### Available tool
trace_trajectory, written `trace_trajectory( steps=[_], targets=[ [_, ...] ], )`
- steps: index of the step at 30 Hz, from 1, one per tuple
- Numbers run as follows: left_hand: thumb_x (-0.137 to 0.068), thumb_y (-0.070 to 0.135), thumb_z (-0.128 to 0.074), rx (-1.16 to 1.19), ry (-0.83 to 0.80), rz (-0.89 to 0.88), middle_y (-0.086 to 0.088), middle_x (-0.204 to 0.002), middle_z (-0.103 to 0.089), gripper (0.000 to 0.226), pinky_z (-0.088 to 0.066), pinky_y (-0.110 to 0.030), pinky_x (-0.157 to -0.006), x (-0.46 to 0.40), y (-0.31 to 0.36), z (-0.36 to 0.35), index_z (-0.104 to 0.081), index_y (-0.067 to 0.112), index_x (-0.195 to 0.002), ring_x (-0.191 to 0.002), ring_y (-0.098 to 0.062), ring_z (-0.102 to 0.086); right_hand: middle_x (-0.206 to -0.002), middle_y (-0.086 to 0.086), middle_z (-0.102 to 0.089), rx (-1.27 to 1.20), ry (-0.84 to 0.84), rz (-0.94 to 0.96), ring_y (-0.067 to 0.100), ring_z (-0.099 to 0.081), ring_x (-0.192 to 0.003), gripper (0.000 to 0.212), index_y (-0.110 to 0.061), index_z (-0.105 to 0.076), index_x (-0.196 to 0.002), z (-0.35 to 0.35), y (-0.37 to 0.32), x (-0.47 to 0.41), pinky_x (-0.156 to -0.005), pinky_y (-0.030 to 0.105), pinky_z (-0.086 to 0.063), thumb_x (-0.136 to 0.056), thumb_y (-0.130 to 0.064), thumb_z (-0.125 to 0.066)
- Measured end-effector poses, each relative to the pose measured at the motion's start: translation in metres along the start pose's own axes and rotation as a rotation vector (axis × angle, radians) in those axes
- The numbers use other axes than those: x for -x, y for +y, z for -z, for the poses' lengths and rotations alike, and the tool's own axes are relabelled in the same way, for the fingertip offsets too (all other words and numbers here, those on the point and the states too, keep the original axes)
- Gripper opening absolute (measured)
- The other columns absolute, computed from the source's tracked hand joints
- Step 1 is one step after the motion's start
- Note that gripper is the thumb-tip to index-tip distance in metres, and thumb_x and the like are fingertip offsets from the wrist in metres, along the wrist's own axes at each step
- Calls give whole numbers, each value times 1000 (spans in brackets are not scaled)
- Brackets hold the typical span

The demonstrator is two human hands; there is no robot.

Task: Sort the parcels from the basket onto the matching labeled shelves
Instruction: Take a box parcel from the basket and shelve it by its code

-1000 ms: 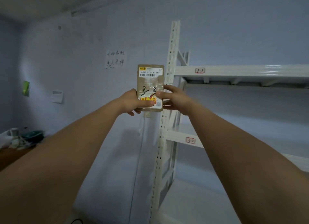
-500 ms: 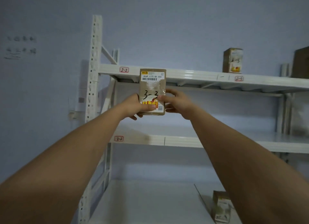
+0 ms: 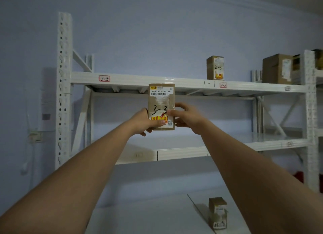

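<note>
Parcel: a brown cardboard parcel (image 3: 161, 106) stands upright at the centre of the view, held up in the air in front of the rack, its top edge overlapping the front rail of the upper shelf. It carries a white barcode sticker at its 12 o'clock end, a handwritten "3-" mark across the middle with the last figure partly hidden by a thumb, and a yellow and red sticker lower down.
Left hand: the left hand (image 3: 146, 122) grips the parcel's lower left corner, at about 7 o'clock on the box, thumb laid across the front.
Right hand: the right hand (image 3: 186, 117) grips the parcel's right edge, at about 4 o'clock, thumb on the front face and fingers curled behind.
Rack: a white metal rack (image 3: 64, 86) stands against a pale blue wall.
Upper shelf: the upper shelf (image 3: 132, 80) has a red-framed tag "2-2" (image 3: 104, 78) at 10 o'clock from the parcel and a tag "2-3" (image 3: 223, 85) at 2 o'clock.
Small box: a small box (image 3: 215, 68) marked "2-3" stands upright just above the "2-3" tag.
Large box: a large box (image 3: 277, 69) stands at the shelf's far right.
Middle shelf: the middle shelf (image 3: 181, 153) runs behind both forearms; its tags are too blurred to read.
Bottom shelf: the bottom shelf (image 3: 148, 216) holds a low box (image 3: 217, 213) at 5 o'clock from the parcel.
</note>
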State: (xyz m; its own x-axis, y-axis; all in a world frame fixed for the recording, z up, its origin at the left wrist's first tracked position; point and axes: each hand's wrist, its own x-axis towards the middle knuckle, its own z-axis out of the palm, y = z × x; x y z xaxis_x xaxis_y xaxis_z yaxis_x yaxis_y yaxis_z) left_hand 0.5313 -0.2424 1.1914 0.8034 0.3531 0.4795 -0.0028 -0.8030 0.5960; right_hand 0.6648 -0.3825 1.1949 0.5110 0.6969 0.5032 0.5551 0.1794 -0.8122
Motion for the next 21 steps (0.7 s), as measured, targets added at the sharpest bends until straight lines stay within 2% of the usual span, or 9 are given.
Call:
trace_trajectory(
  steps=[2,5,8,16,21],
  targets=[
    [-80,44,-69,12,-15,12,-4,-111,-60,59,-56,-32,-68,-3,-9,-2,-42,17,-124,-87,-17,-64,-108,10,-69,5,4,-10,27,-68,-94,52,-18,-48,-133,-4,7,-4,-88,36,-54,-85,-24,-68],
    [-81,40,-69,27,-40,20,0,-106,-58,53,-54,-29,-66,-7,-20,-4,-41,18,-120,-86,-16,-62,-109,8,-70,-2,-5,-33,28,-68,-98,53,-19,-48,-135,-8,17,-8,-93,40,-53,-85,-25,-67],
    [-81,36,-70,33,-66,14,3,-100,-59,47,-55,-31,-70,-13,-24,-2,-41,20,-115,-88,-17,-63,-110,7,-70,-37,-9,-36,26,-68,-99,53,-21,-48,-136,-7,24,-10,-94,41,-52,-87,-23,-66],
    [-77,35,-74,-32,-91,60,-3,-110,-63,58,-54,-38,-78,-28,-25,5,-45,12,-122,-90,-17,-66,-108,6,-70,-73,-76,-1,26,-68,-99,53,-22,-46,-137,2,37,-26,-97,41,-50,-88,-21,-64],
    [-80,31,-72,-70,-70,88,0,-106,-60,46,-52,-39,-84,-40,-17,-14,-46,17,-117,-88,-14,-62,-108,8,-69,-84,-140,25,25,-67,-97,54,-22,-43,-139,22,51,-39,-97,41,-50,-88,-19,-63]
  ],
)
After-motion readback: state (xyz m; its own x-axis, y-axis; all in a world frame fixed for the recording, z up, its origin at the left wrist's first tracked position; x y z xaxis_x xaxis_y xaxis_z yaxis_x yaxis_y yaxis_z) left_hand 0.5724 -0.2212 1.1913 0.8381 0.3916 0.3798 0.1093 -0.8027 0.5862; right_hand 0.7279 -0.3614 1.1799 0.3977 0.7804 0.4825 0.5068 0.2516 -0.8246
